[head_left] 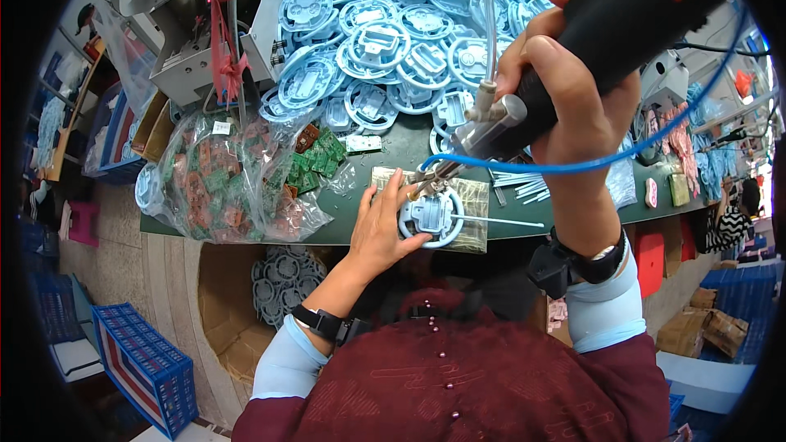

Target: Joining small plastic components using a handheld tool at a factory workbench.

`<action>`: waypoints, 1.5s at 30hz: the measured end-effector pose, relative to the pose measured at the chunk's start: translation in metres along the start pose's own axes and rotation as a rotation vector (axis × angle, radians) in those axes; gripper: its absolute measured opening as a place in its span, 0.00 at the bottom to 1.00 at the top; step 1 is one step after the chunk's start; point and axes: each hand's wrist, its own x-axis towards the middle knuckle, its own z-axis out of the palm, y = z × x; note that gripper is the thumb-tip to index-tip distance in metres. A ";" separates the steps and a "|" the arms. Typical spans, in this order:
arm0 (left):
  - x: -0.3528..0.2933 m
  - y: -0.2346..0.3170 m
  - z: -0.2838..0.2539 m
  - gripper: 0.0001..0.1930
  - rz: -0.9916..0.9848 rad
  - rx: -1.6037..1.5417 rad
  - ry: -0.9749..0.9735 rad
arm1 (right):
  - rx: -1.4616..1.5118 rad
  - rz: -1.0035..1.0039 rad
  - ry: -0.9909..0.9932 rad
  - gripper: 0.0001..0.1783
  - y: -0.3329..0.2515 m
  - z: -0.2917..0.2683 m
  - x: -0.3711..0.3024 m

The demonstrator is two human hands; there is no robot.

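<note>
Holding the ring (427,214) on the pad (472,237) between spread thumb and fingers of the left hand (377,225), apparently for steadiness, and gripping the driver (610,37) with the right hand (577,86) curled tightly round it, seemingly to steer it onto the ring.

Matt black screwdriver (606,37), smooth plastic blue wheel (429,215), glossy clear plastic bag (260,151)
</note>
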 end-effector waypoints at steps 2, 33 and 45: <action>-0.003 -0.001 0.002 0.51 -0.029 -0.021 -0.011 | 0.082 -0.075 -0.074 0.22 -0.004 0.008 0.000; 0.002 0.003 0.006 0.53 -0.084 -0.003 0.095 | -0.171 -0.041 -0.058 0.23 0.019 0.031 -0.014; -0.002 -0.003 0.016 0.57 -0.055 0.043 0.096 | -0.215 0.034 0.014 0.23 0.045 0.040 -0.029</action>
